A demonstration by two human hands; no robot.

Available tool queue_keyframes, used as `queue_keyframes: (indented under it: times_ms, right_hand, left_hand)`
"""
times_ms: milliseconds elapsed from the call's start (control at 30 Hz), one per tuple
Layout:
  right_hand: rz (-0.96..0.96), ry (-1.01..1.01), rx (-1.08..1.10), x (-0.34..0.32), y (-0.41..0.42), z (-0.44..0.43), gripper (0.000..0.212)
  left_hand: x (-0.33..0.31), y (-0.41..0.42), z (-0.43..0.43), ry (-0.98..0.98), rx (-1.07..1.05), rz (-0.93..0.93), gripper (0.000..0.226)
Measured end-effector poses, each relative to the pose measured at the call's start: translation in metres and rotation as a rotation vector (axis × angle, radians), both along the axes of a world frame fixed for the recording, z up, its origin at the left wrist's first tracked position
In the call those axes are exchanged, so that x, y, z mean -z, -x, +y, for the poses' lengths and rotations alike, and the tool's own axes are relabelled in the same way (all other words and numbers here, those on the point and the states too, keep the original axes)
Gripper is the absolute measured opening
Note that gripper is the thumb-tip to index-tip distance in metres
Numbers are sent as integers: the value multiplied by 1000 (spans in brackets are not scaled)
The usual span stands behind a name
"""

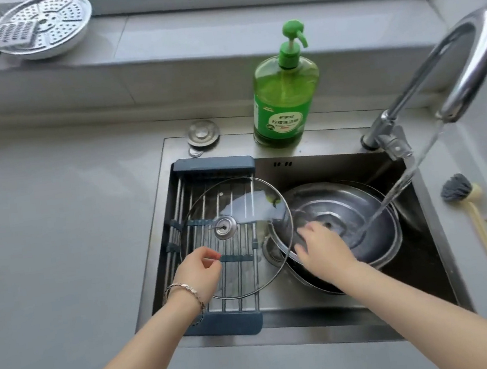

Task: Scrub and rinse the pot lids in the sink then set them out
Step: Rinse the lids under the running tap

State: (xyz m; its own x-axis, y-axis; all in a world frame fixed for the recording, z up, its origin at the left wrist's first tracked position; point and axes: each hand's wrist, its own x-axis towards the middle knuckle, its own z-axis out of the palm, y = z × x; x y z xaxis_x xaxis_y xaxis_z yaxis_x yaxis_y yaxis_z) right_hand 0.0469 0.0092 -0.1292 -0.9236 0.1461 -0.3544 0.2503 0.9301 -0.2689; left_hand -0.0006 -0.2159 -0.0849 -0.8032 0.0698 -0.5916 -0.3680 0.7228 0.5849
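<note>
A glass pot lid (237,191) with a steel centre knob lies on the blue-ended drain rack (212,165) over the left half of the sink. My left hand (199,272) is at the lid's near-left rim, fingers curled round the edge. To the right, a steel lid (344,203) lies hollow side up on other steel ware in the sink basin (420,258). My right hand (319,247) rests inside it with fingers spread flat. Water from the tap (464,53) runs into the steel lid.
A green dish-soap pump bottle (284,100) stands behind the sink. A white cloth (248,208) shows through the glass lid. A dish brush (480,227) lies on the right counter. A perforated steamer plate (45,25) sits on the window ledge.
</note>
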Motion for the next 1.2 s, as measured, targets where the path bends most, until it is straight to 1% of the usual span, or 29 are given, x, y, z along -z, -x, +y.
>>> queue_keyframes:
  times_ms: [67,100,133,200,267,333,400,467,533,600,667,733,767,833,867,933,967,1000,1033,1067,1100,1133,1167,1200]
  right_hand:
    - [-157,-176,-176,-4,-23,13,46]
    - [-235,-224,-205,-2,-31,20,47]
    - [-260,-271,-232,2,-36,26,45]
    - [-187,-326,-284,9,-44,38,39]
    - [-104,-318,-267,16,-53,49,48]
    - [-46,-306,-258,17,-57,61,49]
    - [30,-306,-309,3,-54,70,48]
    - [90,-305,-353,-15,-49,83,47]
    - [119,-293,-401,-34,-48,95,45]
    - [168,-283,-427,-58,-50,103,44]
    - [254,-299,-456,-79,-56,109,37]
    - [373,-318,-471,-99,-66,112,21]
    - [426,-306,-464,-106,-73,114,16]
    - [521,-271,-456,-116,-87,120,24]
    - [518,-260,-459,-121,-94,123,26]
    - [491,-219,-489,-121,-106,134,24]
    - [449,-166,-511,-122,-110,139,22]
    - [334,-79,-516,-123,-112,144,20]
    - [189,41,-489,-124,-112,148,26]
    - [11,166,-413,-123,-112,151,42]
    - [-153,296,-324,-120,-113,152,57]
    - [-236,339,-282,-111,-112,150,68]
    - [-255,322,-274,-101,-110,145,78]
    - [-232,287,-268,-89,-106,140,86]
  left_hand:
    - [0,-4,10,-1,4,13,11]
    - [0,-6,14,0,6,18,11]
    - [0,-9,19,0,8,18,11]
    - [-1,-16,27,0,16,13,11]
    - [-3,-23,36,4,35,13,10]
    - [-4,-29,45,5,51,17,10]
    - [-7,-35,56,2,63,5,10]
    - [-8,-39,73,-41,40,-38,11]
    - [-11,-45,97,-181,-112,-135,12]
    - [-16,-49,123,-357,-339,-323,15]
    - [-22,-51,146,-533,-532,-555,35]
    - [-27,-53,163,-718,-699,-724,49]
    - [-28,-55,170,-791,-765,-771,50]
    - [-31,-59,186,-902,-861,-802,41]
    - [-33,-61,193,-943,-898,-804,35]
    - [-38,-63,202,-963,-932,-776,24]
    - [-38,-63,204,-921,-917,-729,19]
    - [-39,-63,204,-857,-885,-667,13]
    - [-41,-65,202,-775,-850,-582,8]
    - [-45,-66,200,-712,-812,-489,3]
    - [-49,-69,197,-675,-783,-398,3]
    - [-52,-70,194,-664,-765,-322,8]
    - [-56,-71,190,-672,-760,-265,11]
    - [-59,-72,186,-684,-764,-222,13]
